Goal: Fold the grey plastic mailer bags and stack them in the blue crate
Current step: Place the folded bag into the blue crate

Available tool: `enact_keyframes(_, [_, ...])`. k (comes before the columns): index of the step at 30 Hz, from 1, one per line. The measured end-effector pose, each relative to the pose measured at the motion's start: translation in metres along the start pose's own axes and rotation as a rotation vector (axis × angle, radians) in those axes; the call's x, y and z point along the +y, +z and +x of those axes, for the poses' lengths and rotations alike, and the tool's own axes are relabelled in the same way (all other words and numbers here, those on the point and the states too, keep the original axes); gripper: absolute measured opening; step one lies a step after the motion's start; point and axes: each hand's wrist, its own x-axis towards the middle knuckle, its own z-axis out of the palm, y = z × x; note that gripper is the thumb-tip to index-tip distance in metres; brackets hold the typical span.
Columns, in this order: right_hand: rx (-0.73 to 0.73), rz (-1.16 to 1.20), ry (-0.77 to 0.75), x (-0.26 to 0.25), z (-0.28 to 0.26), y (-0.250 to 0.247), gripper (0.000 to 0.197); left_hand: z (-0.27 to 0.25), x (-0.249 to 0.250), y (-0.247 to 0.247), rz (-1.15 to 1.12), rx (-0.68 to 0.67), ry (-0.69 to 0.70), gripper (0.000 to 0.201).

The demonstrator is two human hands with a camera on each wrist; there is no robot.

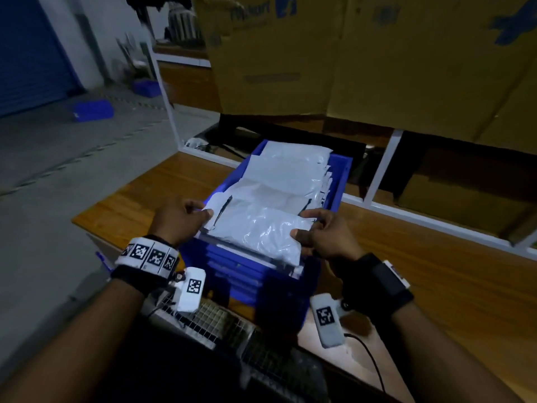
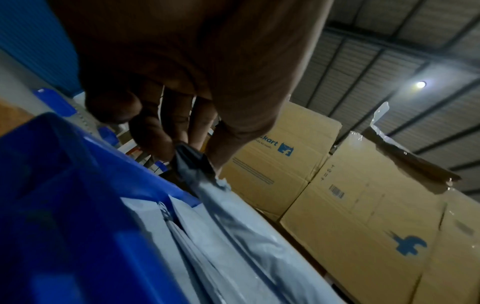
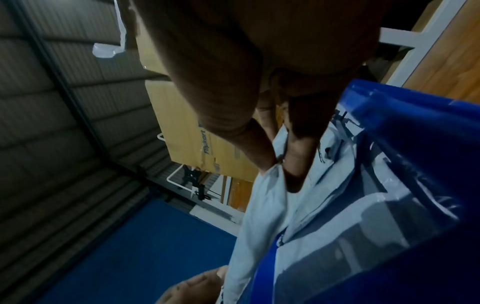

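A blue crate [image 1: 343, 173] stands on the wooden table, filled with several folded grey mailer bags [image 1: 287, 170] stacked in a row. The nearest folded mailer bag [image 1: 255, 225] lies at the crate's front end, on top of the stack. My left hand [image 1: 181, 215] pinches its left edge between thumb and fingers, as the left wrist view shows at the mailer bag's corner [image 2: 192, 162]. My right hand [image 1: 319, 231] grips its right edge, thumb on top and fingers behind; the right wrist view shows the fingers [image 3: 296, 164] against the mailer bag [image 3: 262, 205] beside the crate wall [image 3: 415, 127].
Large cardboard boxes [image 1: 363, 59] stand on a white-framed shelf [image 1: 386, 158] just behind the crate. Bare wooden table [image 1: 436, 257] extends to the right and left of the crate. A wire mesh basket [image 1: 209, 324] sits below the table's near edge. Small blue bins [image 1: 93, 110] lie on the floor at left.
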Motion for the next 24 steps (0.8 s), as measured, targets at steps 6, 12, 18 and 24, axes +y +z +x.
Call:
enact_keyframes(6, [-0.014,-0.231,0.093,0.003,0.022,0.022,0.044,0.026,-0.011,-0.005,0.321,-0.042,0.102,0.034])
enact_keyframes(12, [-0.007,-0.592,0.064,0.004,0.045,0.031,0.040,0.030,-0.009,-0.011,0.529,-0.042,0.133,0.020])
enact_keyframes(18, [-0.057,-0.723,0.100,0.000,0.058,0.037,0.039,0.032,-0.014,-0.015,0.542,-0.051,0.146,0.018])
enact_keyframes(24, [-0.081,-0.788,0.103,-0.004,0.065,0.039,0.033,0.035,-0.013,-0.016,0.605,-0.016,0.159,0.015])
